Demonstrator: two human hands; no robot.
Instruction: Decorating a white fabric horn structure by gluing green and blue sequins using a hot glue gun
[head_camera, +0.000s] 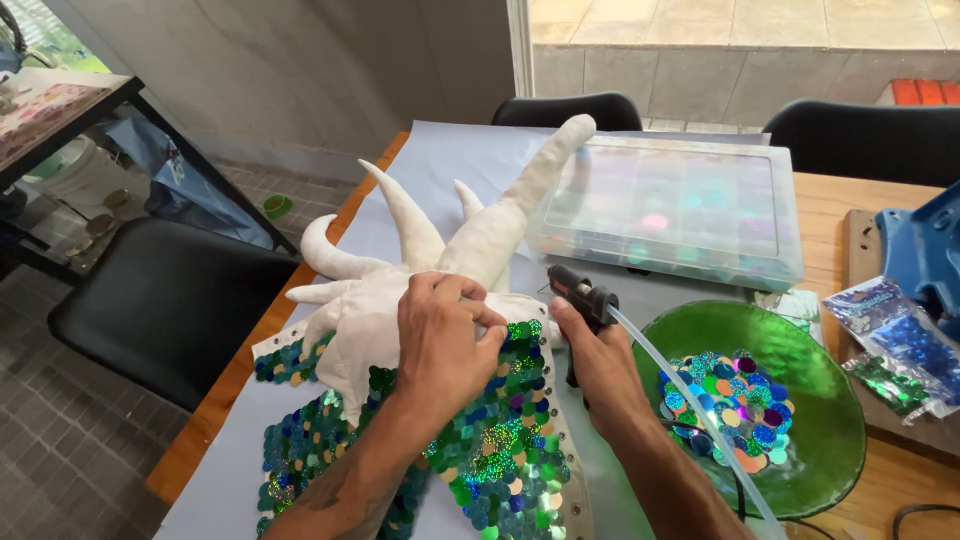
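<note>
With the left hand (445, 345) pressed flat on the horned fabric piece (400, 290) lying on the desk (860, 215) and the right hand (600, 365) gripping the glue gun (583, 300) beside its sequins (500, 450), hot glue could burn nearby fingers or string across the sequins.

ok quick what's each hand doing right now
Left hand: open, pressed flat on the white stuffed horned piece.
Right hand: closed around the black glue gun.
</note>
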